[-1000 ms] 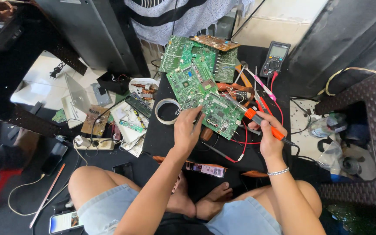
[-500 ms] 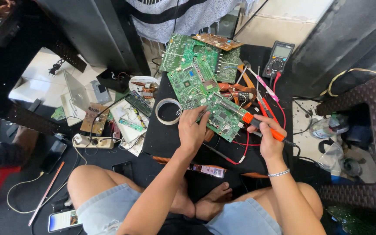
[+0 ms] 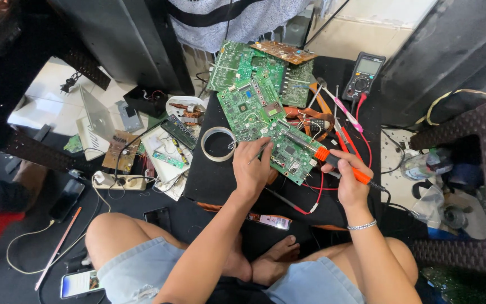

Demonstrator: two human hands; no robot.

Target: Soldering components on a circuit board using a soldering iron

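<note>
1. Far to my left, on the floor, a smartphone with a lit screen (image 3: 81,283) lies beside my left knee, and a white power strip with plugged cords (image 3: 118,181) sits further up, near a small brown circuit board (image 3: 118,150).
2. Next comes the black tabletop (image 3: 209,180) in front of my crossed legs; a roll of clear tape (image 3: 218,144) lies flat on its left part.
3. My left hand (image 3: 252,169) rests on the near-left edge of the small green rectangular circuit board (image 3: 289,155), fingers curled down onto it, the grip pressing the board's edge rather than closed around it.
4. That board lies tilted on the tabletop, between my two hands, overlapping a pile of larger green circuit boards (image 3: 248,84) further away from me.
5. My right hand (image 3: 351,181) is clenched around the orange-handled soldering iron (image 3: 341,165), whose metal tip points left and up over the small green board; whether the tip touches the board I cannot tell.
6. A red wire (image 3: 316,197) runs across the tabletop below the board, between my wrists.
7. Further right and up, a dark handheld multimeter with a grey display (image 3: 365,76) lies on the tabletop, with its red probe leads (image 3: 347,138) trailing toward my right hand.
8. A thin silver bracelet (image 3: 362,226) circles my right wrist.
</note>
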